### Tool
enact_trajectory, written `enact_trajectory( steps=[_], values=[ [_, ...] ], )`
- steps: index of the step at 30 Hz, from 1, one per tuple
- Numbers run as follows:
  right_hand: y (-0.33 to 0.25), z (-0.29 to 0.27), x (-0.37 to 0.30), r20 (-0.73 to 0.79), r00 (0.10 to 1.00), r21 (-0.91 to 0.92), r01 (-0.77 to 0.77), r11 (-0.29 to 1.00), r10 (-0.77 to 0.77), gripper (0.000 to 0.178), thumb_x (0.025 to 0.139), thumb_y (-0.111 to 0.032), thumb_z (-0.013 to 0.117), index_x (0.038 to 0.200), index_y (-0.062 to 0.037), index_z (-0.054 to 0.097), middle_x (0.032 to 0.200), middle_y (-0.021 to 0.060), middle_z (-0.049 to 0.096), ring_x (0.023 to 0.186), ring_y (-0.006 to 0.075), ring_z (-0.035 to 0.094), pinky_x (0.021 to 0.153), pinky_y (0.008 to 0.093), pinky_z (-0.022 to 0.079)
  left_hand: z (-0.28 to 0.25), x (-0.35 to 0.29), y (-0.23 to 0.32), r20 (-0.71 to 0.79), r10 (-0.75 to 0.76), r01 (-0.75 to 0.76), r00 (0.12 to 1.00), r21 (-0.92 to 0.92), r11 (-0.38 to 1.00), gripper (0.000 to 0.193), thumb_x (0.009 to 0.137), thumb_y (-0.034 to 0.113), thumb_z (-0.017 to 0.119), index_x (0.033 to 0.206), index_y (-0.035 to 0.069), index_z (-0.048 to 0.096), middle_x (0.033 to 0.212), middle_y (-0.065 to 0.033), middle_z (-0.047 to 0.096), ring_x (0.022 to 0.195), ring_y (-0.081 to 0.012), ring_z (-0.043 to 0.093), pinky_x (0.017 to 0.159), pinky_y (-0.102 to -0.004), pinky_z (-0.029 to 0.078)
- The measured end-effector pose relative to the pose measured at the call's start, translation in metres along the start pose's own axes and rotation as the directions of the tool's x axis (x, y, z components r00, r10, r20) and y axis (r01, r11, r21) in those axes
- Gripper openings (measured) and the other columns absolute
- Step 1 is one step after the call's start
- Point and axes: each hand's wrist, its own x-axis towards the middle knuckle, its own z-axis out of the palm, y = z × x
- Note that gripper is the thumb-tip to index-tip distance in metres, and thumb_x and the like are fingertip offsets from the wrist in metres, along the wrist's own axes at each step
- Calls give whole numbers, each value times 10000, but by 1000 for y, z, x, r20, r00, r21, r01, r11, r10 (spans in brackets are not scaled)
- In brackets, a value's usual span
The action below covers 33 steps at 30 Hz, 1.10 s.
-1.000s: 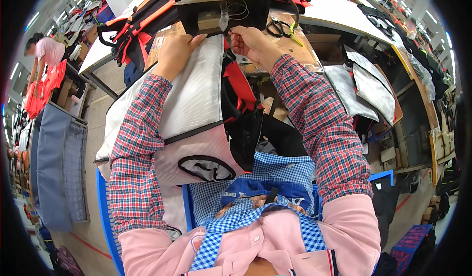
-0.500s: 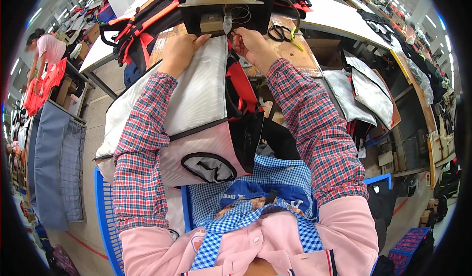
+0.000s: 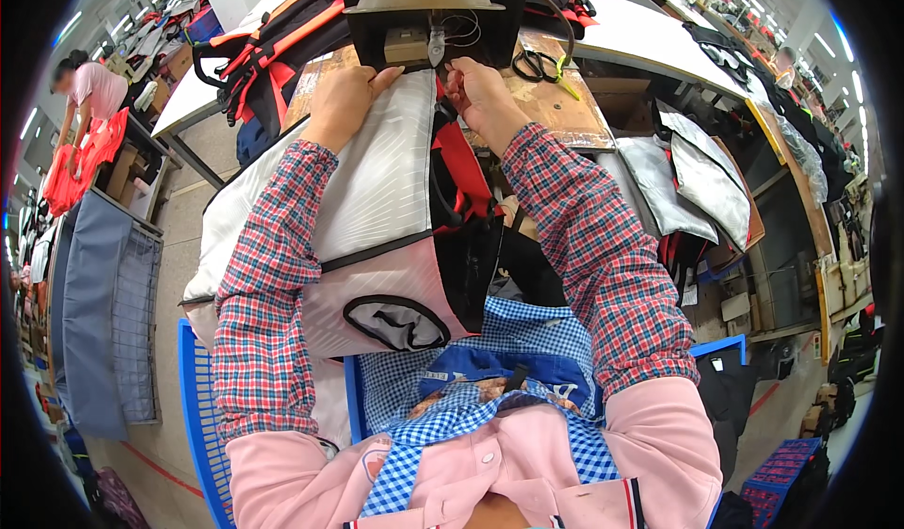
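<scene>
L hand (image 3: 343, 105) grips striped, blk-edged silvery fabric (image 3: 381, 185); R hand (image 3: 480, 96) curled, hold unclear.

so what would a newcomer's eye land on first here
Probably the large pale fabric piece with its black-rimmed oval, left of centre, the left hand at its far edge. Next, the checked sleeves along both forearms, framing the middle of the view. Then the orange-and-black goods heaped at upper left, and at far left a person in pink with bright red-orange fabric.

Scissors (image 3: 556, 70) lie on the worktable (image 3: 579, 122) (right of the fabric piece (image 3: 372, 185)).
</scene>
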Motion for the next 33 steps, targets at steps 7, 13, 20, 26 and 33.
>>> enact_trajectory(
  steps=[7,13,20,26,33],
  values=[
    [1,0,0,-7,1000,36,5,999,-4,120,926,-144,562,834,-67,563,606,-34,472,526,94,482,463,226,385,-2,-1,-1,-7,4,-4,1000,-13,1000,618,932,578,516,733,24,704,695,-210,650,703,-398,643,672,-471,500],
    [-17,-11,-3,-42,998,170,63,983,-56,132,935,-160,561,829,-81,563,627,-30,468,570,118,482,488,265,399,1,-1,-5,-13,11,-12,1000,-34,999,609,938,559,518,744,13,704,717,-222,652,717,-399,645,678,-478,496],
    [-52,-65,-86,452,886,-888,436,145,105,365,893,-293,690,1088,5,612,1024,113,671,951,223,643,794,322,519,-46,-29,7,-27,2,-2,1000,-1,1000,588,945,542,522,736,21,695,711,-205,650,707,-387,638,660,-472,495],
    [-19,-39,-192,656,734,-631,660,406,-174,425,845,-174,761,1185,23,598,1051,168,687,967,220,648,870,350,508,-149,-78,79,-242,148,-138,959,55,989,495,926,436,617,648,29,575,622,-181,558,575,-367,567,520,-417,435],
    [-58,-81,-240,374,707,-711,634,303,-600,154,851,19,615,1002,9,642,892,94,686,760,128,627,652,281,506,-231,-95,166,-388,390,-330,835,214,919,326,946,351,620,889,37,686,645,-149,594,524,-284,563,507,-372,428]
  ],
)
